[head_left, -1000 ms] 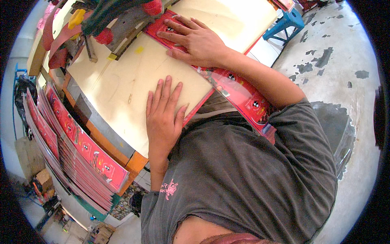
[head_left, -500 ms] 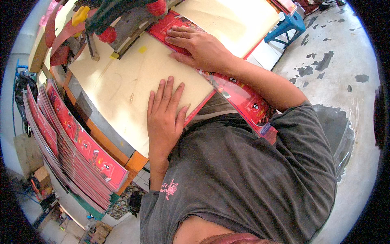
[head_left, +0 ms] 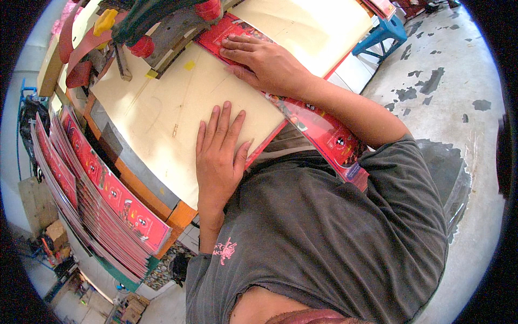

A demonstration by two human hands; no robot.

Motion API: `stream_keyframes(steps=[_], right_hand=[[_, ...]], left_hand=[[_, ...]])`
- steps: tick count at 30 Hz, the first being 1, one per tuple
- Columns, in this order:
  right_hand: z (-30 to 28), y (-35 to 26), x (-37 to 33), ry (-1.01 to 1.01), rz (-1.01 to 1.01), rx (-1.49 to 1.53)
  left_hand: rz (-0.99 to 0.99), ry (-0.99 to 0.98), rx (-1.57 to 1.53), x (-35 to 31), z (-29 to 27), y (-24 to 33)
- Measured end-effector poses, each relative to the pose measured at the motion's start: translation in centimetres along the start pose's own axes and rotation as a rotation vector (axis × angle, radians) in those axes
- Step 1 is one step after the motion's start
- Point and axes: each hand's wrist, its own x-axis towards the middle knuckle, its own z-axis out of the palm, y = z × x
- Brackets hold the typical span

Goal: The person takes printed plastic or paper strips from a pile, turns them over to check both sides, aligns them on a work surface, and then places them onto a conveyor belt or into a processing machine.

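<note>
My left hand (head_left: pixel 218 154) lies flat on a cream-coloured board (head_left: pixel 156 124), fingers slightly spread and holding nothing. Farther off and to the right, my right hand (head_left: pixel 267 65) rests palm down on a long red printed plastic strip (head_left: pixel 321 127), its fingers stretched out. The strip runs from beside the machine, under my right hand and forearm, down to my shirt, where its near end hangs past the board's edge. Part of it is hidden under that hand and arm. Just beyond the board's far side stands a dark machine (head_left: pixel 162 27) with red knobs and a metal bar.
At the left, a thick stack of red printed plastic sheets (head_left: pixel 108 189) leans over a green edge beside the orange wooden table edge (head_left: pixel 181 216). A second cream panel (head_left: pixel 302 27) lies beyond the strip. A blue stool (head_left: pixel 380 40) stands on the worn grey floor (head_left: pixel 431 113).
</note>
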Motion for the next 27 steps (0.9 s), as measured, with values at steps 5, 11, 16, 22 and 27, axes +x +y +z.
stream_keyframes(steps=[5,11,16,22,27], right_hand=[[0.14,0.09,-0.13,0.014,-0.004,-0.009],[0.06,-0.08,-0.08,0.015,0.001,0.010],[0.12,-0.03,-0.13,0.009,0.004,-0.003],[0.02,-0.08,-0.10,0.002,0.005,-0.007],[0.11,-0.06,-0.13,0.000,0.008,-0.007]], left_hand=[[0.004,0.032,0.027,0.01,0.06,0.18],[0.008,0.038,0.020,-0.02,0.16,0.08],[0.002,0.012,0.004,-0.05,0.21,0.00],[0.005,0.018,0.011,-0.05,0.18,0.00],[-0.001,0.016,0.014,0.04,0.09,0.09]])
